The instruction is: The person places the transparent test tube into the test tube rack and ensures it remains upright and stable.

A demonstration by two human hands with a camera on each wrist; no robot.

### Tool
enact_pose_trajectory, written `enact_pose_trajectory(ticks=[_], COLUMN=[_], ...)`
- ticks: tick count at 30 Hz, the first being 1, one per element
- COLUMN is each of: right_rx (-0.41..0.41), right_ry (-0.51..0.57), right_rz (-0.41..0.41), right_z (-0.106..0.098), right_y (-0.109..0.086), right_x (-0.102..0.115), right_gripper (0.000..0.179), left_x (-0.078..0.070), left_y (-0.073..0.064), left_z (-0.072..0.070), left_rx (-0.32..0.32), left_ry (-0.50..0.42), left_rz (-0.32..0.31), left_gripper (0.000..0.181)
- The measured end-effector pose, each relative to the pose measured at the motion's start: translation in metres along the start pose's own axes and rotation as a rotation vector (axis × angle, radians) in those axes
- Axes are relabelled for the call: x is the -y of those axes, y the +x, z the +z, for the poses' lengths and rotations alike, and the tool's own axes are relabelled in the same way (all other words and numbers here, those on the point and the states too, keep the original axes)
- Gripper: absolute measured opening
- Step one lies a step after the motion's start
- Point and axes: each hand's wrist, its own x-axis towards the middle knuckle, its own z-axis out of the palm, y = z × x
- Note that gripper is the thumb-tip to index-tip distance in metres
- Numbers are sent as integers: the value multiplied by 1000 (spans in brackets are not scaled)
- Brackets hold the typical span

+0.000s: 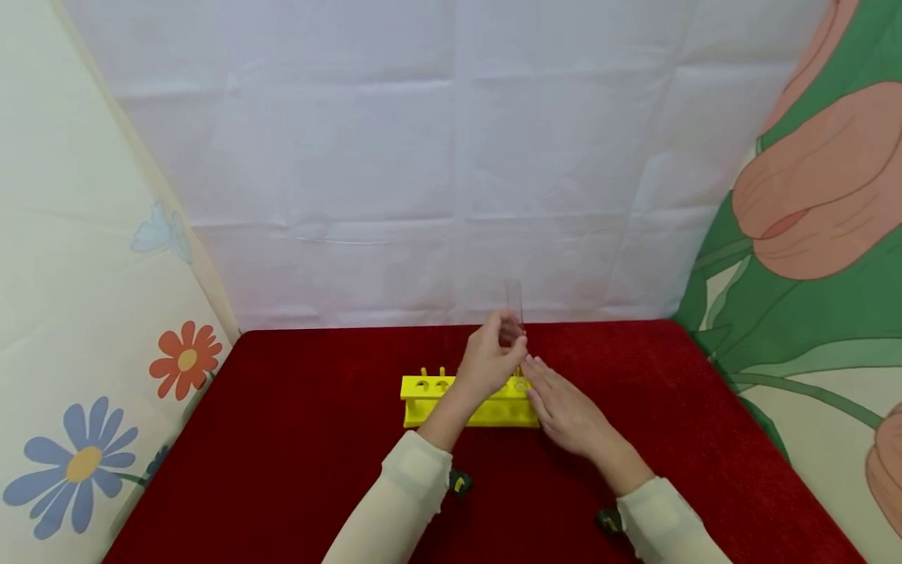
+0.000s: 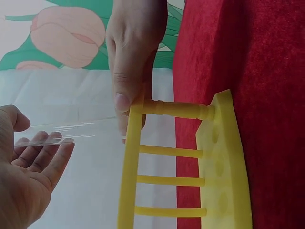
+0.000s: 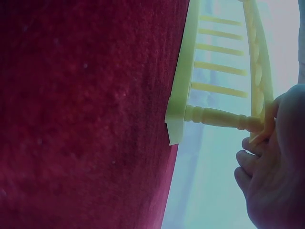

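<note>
In the head view my left hand (image 1: 488, 356) holds a clear test tube (image 1: 514, 296) upright over the right end of a yellow test tube rack (image 1: 493, 417). The left wrist view shows the tube (image 2: 71, 129) between thumb and curled fingers; its lower end points toward the rack's top plate (image 2: 127, 181). My right hand (image 1: 567, 403) grips the right end of that plate, thumb on one side and fingers on the other. From the right wrist view, its fingers (image 3: 245, 162) wrap the corner of the rack (image 3: 224, 118). The tube's exact contact with the hole is hidden.
The rack stands on a red cloth-covered table (image 1: 317, 439). A white sheet (image 1: 338, 157) hangs behind the table's far edge. Flower-printed hangings (image 1: 84, 313) flank it on both sides. Small dark objects (image 1: 460, 482) sit at both wrists.
</note>
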Motion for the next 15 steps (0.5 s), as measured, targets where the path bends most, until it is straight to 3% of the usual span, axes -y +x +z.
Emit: enact_pose_trajectory(ticks=[7, 15], right_rx=[13, -8], right_ry=[-1, -16], right_rz=[-3, -18], right_z=[1, -1], right_y=[0, 0], right_x=[0, 1], right_gripper=[50, 48], left_x=[4, 7], left_y=[-1, -2], left_z=[3, 4], left_rx=[-3, 16], left_ry=[6, 20], left_rz=[20, 0], left_gripper=[30, 32])
